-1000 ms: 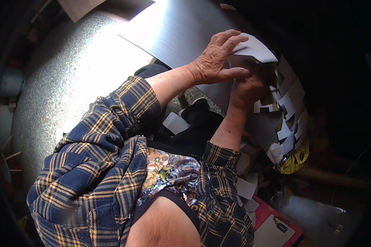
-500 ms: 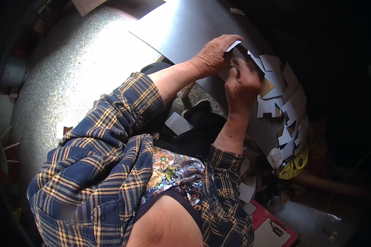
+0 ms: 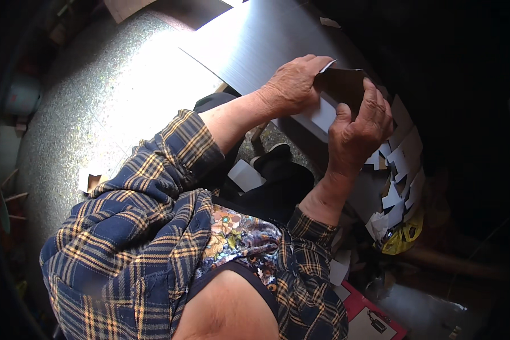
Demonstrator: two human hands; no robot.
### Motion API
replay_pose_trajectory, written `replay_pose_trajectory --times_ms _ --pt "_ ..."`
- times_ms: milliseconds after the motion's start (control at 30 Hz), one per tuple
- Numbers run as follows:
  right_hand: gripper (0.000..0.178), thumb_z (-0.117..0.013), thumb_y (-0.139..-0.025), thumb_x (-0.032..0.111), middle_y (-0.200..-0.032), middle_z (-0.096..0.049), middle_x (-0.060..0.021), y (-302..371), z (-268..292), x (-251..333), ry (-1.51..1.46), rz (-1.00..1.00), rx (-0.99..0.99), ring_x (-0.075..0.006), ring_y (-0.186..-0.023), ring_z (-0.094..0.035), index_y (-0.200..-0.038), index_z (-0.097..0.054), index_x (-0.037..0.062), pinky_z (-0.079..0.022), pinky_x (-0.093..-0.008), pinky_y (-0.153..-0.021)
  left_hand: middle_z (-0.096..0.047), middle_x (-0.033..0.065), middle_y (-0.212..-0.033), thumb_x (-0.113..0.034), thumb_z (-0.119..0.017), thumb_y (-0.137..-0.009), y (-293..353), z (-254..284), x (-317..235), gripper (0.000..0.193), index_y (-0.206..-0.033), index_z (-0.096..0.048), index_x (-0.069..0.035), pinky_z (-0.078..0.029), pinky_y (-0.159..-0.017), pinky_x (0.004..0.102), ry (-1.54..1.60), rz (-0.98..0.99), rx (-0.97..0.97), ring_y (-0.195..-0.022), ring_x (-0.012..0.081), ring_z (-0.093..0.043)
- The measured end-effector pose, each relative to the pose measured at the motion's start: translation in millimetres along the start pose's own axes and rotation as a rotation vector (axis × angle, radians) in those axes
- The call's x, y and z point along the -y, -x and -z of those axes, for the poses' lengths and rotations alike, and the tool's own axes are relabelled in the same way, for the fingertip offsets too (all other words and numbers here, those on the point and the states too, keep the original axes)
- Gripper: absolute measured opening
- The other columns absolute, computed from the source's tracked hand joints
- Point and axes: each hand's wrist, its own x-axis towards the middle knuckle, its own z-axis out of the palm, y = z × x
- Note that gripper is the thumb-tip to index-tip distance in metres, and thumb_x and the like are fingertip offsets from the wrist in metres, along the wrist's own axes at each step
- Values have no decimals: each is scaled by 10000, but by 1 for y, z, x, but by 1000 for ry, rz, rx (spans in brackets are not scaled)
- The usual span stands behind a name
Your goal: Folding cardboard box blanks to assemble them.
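Note:
A small carton (image 3: pixel 345 88), white outside and brown inside, stands opened out between my hands above the grey metal table. My left hand (image 3: pixel 293 85) is closed on its left wall, a white edge showing by the fingertips. At the carton's right side is my right hand (image 3: pixel 360 130), thumb and fingers spread apart. Its index fingertip meets the carton's right edge. The carton's lower end is partly hidden by my hands. Right of my right hand, white carton blanks (image 3: pixel 399 161) lie overlapping in a pile.
The metal table (image 3: pixel 249 42) stretches away to the far left. A yellow plastic bag (image 3: pixel 403 235) sits by the pile's near end. On the floor (image 3: pixel 116 73) at left stands a small open box (image 3: pixel 92 180). A white piece (image 3: pixel 246 175) lies near my legs. A pink-edged board (image 3: pixel 374 317) is at lower right.
The carton has opened from a flatter shape, showing its brown inside. My right hand has moved right and its fingers have spread. My left hand keeps its hold.

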Motion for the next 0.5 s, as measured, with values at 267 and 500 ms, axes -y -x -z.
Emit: replay_pose_trajectory --times_ms 267,500 --pt "592 -759 -662 117 -1152 -550 -114 -5 -9 -21 77 -15 122 -299 -1115 -524 -1220 -559 107 -423 -432 -913 -558 212 -1191 -54 -515 -747 -6 -1 1 539 -1282 -463 -13 -410 -1002 426 -53 14 130 -1131 380 -527" --pt "622 -761 -714 167 -1230 -499 -144 -3 -26 -23 -16 -89 162 -325 -1159 -517 -1275 -502 106 -445 -441 -907 -486 225 -1280 -78 -530 -757 -1 -4 4 632 -1364 -363 -37 -368 -1051 440 -80 -199 72 -1227 387 -451"
